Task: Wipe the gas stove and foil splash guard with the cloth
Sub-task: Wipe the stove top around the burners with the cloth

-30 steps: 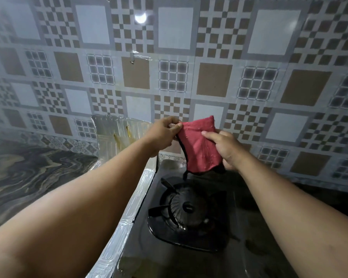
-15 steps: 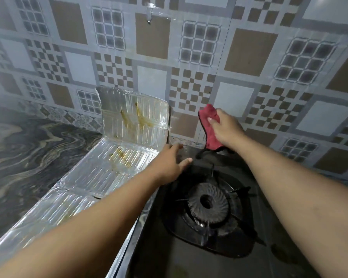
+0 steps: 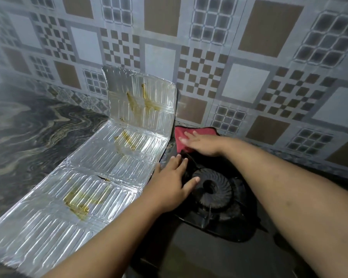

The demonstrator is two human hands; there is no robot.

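The black gas stove (image 3: 201,257) fills the lower middle, with its round burner (image 3: 214,190) near the centre. A red cloth (image 3: 204,131) lies on the stove's back edge against the wall. My right hand (image 3: 201,144) presses flat on the cloth, fingers stretched to the left. My left hand (image 3: 173,183) rests on the stove's left side beside the burner, fingers apart and holding nothing. The foil splash guard (image 3: 109,177) lies along the stove's left side. Its far panel stands folded up against the wall. Yellow-brown grease streaks mark several of its panels.
A dark marbled countertop (image 3: 28,133) stretches to the left of the foil. A patterned tile wall (image 3: 249,77) rises directly behind the stove and foil. A small tear shows in the foil near its middle fold (image 3: 103,178).
My right hand has brought the cloth down from in front of the wall and laid it flat on the stove's back edge. My left hand let go of it and settled beside the burner.
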